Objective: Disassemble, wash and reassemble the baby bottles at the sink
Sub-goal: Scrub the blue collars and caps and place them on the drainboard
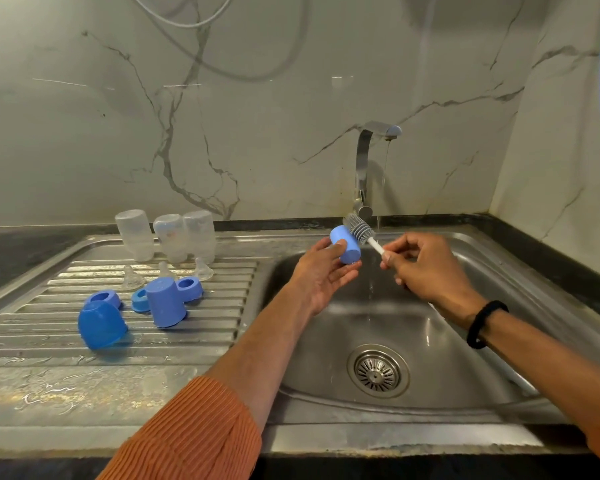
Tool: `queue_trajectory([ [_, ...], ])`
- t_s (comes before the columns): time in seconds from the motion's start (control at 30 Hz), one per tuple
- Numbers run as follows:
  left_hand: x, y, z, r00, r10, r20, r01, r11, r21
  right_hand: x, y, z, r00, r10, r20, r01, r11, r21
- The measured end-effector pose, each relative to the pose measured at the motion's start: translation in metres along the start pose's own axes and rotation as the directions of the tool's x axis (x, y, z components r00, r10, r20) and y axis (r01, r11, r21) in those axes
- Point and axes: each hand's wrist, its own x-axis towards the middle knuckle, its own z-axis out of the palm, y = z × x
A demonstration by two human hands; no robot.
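Note:
My left hand (321, 273) holds a blue bottle cap (346, 244) over the sink basin (465, 341). My right hand (426, 268) grips the white handle of a grey bottle brush (359, 228), whose bristles touch the cap's outside near the tap. On the ribbed drainboard (84, 344) stand three clear bottles (168, 239) upside down, with three clear teats (132, 277) in front of them. Closer to me lie two blue caps (165, 303), and three blue collar rings (189, 287) around them.
A steel tap (364, 168) rises behind the basin and a thin stream of water falls from its spout. The drain strainer (377, 370) sits at the basin's bottom. Marble walls close in behind and on the right. The wet counter edge runs along the front.

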Motion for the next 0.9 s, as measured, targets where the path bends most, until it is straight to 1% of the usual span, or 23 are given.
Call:
queue_trajectory([
  [0.07, 0.003, 0.004, -0.003, 0.999, 0.025, -0.030, -0.026, 0.999, -0.023, -0.003, -0.001, 0.001, 0.995, 0.059, 0.079, -0.061, 0.998, 0.026],
  [0.13, 0.007, 0.008, -0.007, 0.997, 0.052, -0.060, -0.055, 0.997, -0.048, -0.006, -0.003, 0.004, 0.990, 0.057, 0.127, -0.062, 0.998, 0.031],
  [0.17, 0.008, 0.009, -0.010, 0.996, 0.065, -0.068, -0.068, 0.996, -0.052, -0.007, -0.004, 0.006, 0.991, 0.040, 0.128, -0.042, 0.999, 0.016],
  [0.23, 0.007, 0.009, -0.013, 0.995, 0.087, -0.045, -0.088, 0.996, -0.027, -0.008, -0.006, 0.007, 0.996, -0.012, 0.092, 0.015, 0.999, -0.034],
  [0.3, 0.002, 0.007, -0.010, 0.995, 0.098, 0.032, -0.098, 0.995, 0.002, -0.008, -0.006, 0.007, 0.997, -0.061, 0.036, 0.063, 0.995, -0.075],
  [0.37, 0.000, 0.004, -0.006, 0.990, 0.105, 0.099, -0.105, 0.994, -0.013, -0.007, -0.005, 0.005, 0.995, -0.100, -0.017, 0.098, 0.991, -0.086],
  [0.47, 0.001, 0.005, -0.002, 0.985, 0.113, 0.128, -0.111, 0.993, -0.027, -0.004, -0.004, 0.004, 0.988, -0.140, -0.060, 0.134, 0.986, -0.097],
  [0.6, -0.001, 0.004, -0.004, 0.986, 0.114, 0.120, -0.127, 0.986, 0.111, 0.003, -0.002, 0.001, 0.988, -0.130, -0.082, 0.123, 0.989, -0.085],
  [0.7, -0.002, 0.003, -0.007, 0.980, 0.128, 0.155, -0.160, 0.963, 0.216, 0.009, 0.003, -0.006, 0.997, -0.076, -0.017, 0.074, 0.992, -0.099],
  [0.8, -0.003, 0.001, -0.005, 0.970, 0.150, 0.190, -0.201, 0.938, 0.282, 0.015, 0.011, -0.013, 0.998, -0.048, 0.039, 0.054, 0.984, -0.169],
  [0.9, -0.002, 0.003, -0.002, 0.966, 0.206, 0.158, -0.248, 0.913, 0.323, 0.016, 0.016, -0.015, 0.992, -0.061, 0.108, 0.089, 0.958, -0.273],
])
